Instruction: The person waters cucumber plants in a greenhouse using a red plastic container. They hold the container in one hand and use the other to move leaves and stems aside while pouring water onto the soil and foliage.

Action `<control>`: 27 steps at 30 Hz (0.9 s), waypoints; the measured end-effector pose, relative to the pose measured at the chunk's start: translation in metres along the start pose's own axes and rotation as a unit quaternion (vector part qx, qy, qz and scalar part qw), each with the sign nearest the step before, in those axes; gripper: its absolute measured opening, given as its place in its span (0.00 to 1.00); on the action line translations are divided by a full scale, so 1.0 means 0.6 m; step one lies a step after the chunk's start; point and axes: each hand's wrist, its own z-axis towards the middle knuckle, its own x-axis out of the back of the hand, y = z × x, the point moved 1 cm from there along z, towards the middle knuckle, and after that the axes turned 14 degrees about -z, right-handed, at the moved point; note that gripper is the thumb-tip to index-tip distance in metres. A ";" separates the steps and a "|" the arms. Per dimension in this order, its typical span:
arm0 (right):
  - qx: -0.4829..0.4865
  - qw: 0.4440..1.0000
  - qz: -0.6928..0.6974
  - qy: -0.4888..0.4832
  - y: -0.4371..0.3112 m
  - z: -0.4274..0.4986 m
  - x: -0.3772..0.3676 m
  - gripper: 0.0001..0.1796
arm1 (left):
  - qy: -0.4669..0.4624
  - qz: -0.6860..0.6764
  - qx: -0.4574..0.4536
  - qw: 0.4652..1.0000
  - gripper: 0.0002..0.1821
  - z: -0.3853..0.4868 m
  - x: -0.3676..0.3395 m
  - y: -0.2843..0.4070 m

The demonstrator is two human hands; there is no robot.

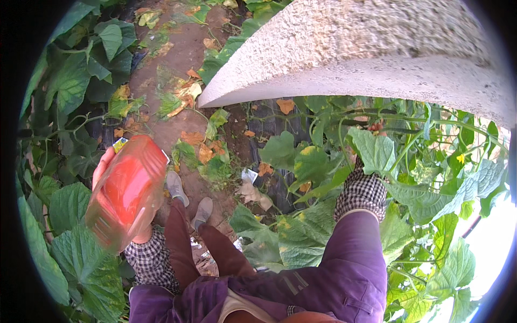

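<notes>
My left hand (103, 166) holds a clear plastic container (127, 185) with a red inside, raised over the path at the left. Most of that hand is behind the container. A small yellow printed piece (120, 144) shows past the container's upper edge. At the right, my right hand (377, 128) reaches in among cucumber vines, largely covered by a broad leaf (373, 151). Its fingertips show near a long dark green shape (398, 128), perhaps a cucumber. Whether the fingers grip it cannot be made out. Both forearms wear black-and-white checked cuffs (360, 191).
A rough whitish curved pillar or beam (343, 52) juts across the upper right. Leafy vines (80, 246) line the left side of the dirt path (173, 76). Dry leaves (193, 138) and a scrap of paper (249, 175) lie on the ground. A yellow flower (461, 158) hangs at the right.
</notes>
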 end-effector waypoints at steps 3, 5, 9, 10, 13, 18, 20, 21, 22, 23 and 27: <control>0.010 1.000 -0.005 -0.008 -0.015 0.006 -0.016 0.11 | -0.012 -0.006 -0.017 1.000 0.42 -0.001 -0.001 0.000; 0.015 1.000 -0.010 -0.012 -0.022 0.009 -0.027 0.11 | -0.011 -0.057 -0.031 0.998 0.28 -0.002 -0.001 0.002; 0.023 0.999 -0.012 -0.018 -0.029 0.013 -0.046 0.11 | -0.016 -0.032 -0.029 0.999 0.28 -0.003 -0.004 0.003; 0.024 0.999 -0.013 -0.021 -0.029 0.015 -0.051 0.11 | -0.017 -0.038 -0.032 0.999 0.28 -0.004 -0.005 0.003; 0.030 0.999 -0.010 -0.027 -0.027 0.015 -0.065 0.11 | -0.012 -0.072 -0.004 0.997 0.29 -0.007 -0.006 0.004; 0.038 0.999 -0.006 -0.036 -0.030 0.020 -0.087 0.11 | -0.046 -0.012 -0.015 0.999 0.28 -0.011 -0.002 0.005; 0.041 0.998 -0.006 -0.040 -0.036 0.024 -0.098 0.11 | -0.046 -0.020 -0.024 0.998 0.27 -0.009 0.000 -0.001; 0.042 0.998 -0.007 -0.042 -0.039 0.025 -0.104 0.11 | -0.046 -0.026 -0.029 0.998 0.27 -0.007 0.001 -0.004; 0.044 0.998 -0.007 -0.044 -0.043 0.027 -0.108 0.11 | -0.044 -0.031 -0.031 0.998 0.27 -0.005 0.002 -0.006; 0.047 0.998 -0.005 -0.050 -0.046 0.028 -0.115 0.11 | -0.042 -0.036 -0.032 0.998 0.27 -0.004 0.003 -0.008; 0.055 0.997 -0.005 -0.060 -0.059 0.033 -0.135 0.11 | -0.036 -0.036 -0.023 0.998 0.27 0.002 0.007 -0.011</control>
